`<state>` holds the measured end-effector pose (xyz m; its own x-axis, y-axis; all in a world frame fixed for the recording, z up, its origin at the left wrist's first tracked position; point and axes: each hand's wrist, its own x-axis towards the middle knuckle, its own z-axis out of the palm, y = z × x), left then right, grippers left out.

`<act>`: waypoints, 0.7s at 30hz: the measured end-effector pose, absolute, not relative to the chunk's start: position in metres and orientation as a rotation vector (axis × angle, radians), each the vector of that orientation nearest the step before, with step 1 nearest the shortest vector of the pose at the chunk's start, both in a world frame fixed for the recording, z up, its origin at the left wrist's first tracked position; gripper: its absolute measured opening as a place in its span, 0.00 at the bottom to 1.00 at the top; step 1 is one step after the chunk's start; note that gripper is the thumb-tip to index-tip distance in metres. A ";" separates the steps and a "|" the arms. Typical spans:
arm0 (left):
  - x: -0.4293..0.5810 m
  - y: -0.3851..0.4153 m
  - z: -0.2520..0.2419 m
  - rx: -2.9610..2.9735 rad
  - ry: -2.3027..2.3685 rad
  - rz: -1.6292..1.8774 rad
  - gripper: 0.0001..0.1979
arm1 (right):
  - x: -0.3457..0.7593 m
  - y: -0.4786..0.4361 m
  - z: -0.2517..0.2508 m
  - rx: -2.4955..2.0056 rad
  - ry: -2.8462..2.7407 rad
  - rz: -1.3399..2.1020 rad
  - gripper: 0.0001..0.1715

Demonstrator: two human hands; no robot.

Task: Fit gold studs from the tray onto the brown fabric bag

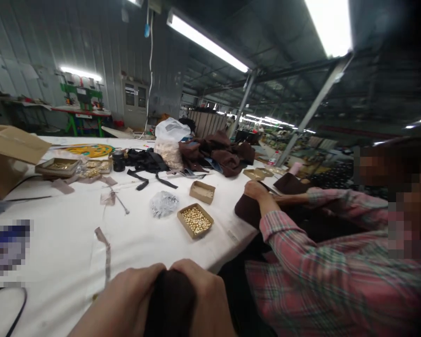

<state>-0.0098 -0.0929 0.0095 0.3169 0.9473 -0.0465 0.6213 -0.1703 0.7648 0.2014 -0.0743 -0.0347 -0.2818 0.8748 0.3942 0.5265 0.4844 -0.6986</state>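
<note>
At the bottom of the view, a piece of dark brown fabric point(173, 299) is gripped from both sides. My left hand point(126, 297) is closed on its left edge, thumb over the top. Opposite it, my right hand point(203, 292) is closed on the right edge. The lower part of the fabric runs out of the picture, and most fingers are hidden behind it. Beyond my hands on the white table point(136, 248) sits a small cardboard box of gold beads or studs point(196, 220). Another small box point(202, 192) and a clear bag of silvery bits point(164, 204) are near it.
A co-worker in a plaid sleeve point(291, 238) sits close on my right, holding dark brown fabric point(249, 206). Brown cloth is heaped point(228, 154) at the back, with black straps point(145, 160) beside it. A large cardboard carton point(7, 159) stands at the left.
</note>
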 end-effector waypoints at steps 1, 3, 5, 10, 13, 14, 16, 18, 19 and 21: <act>-0.006 -0.079 0.008 1.931 1.434 0.556 0.11 | 0.202 -0.062 -0.044 -1.182 -1.920 0.557 0.11; -0.001 -0.050 0.003 2.036 1.552 0.453 0.09 | 0.201 -0.034 -0.068 -1.105 -1.854 0.473 0.12; -0.001 -0.022 0.003 2.125 1.618 0.320 0.09 | 0.199 -0.005 -0.099 -0.928 -1.789 0.370 0.12; 0.000 0.056 0.023 2.204 1.347 0.150 0.21 | 0.197 0.036 -0.161 -0.698 -1.675 0.132 0.11; 0.024 0.115 0.021 2.260 1.382 0.287 0.15 | 0.198 0.040 -0.173 -0.661 -1.675 0.176 0.13; 0.036 0.134 0.014 2.273 1.367 0.303 0.13 | 0.198 0.039 -0.174 -0.675 -1.683 0.238 0.13; 0.061 0.165 -0.009 2.303 1.333 0.286 0.14 | 0.196 0.035 -0.174 -0.698 -1.657 0.332 0.13; 0.084 0.186 -0.036 2.331 1.336 0.212 0.10 | 0.195 0.033 -0.170 -0.688 -1.617 0.365 0.14; 0.094 0.192 -0.048 2.344 1.347 0.161 0.07 | 0.198 0.032 -0.166 -0.671 -1.616 0.362 0.14; 0.108 0.200 -0.068 2.364 1.373 0.054 0.07 | 0.213 0.038 -0.151 -0.683 -1.680 0.332 0.13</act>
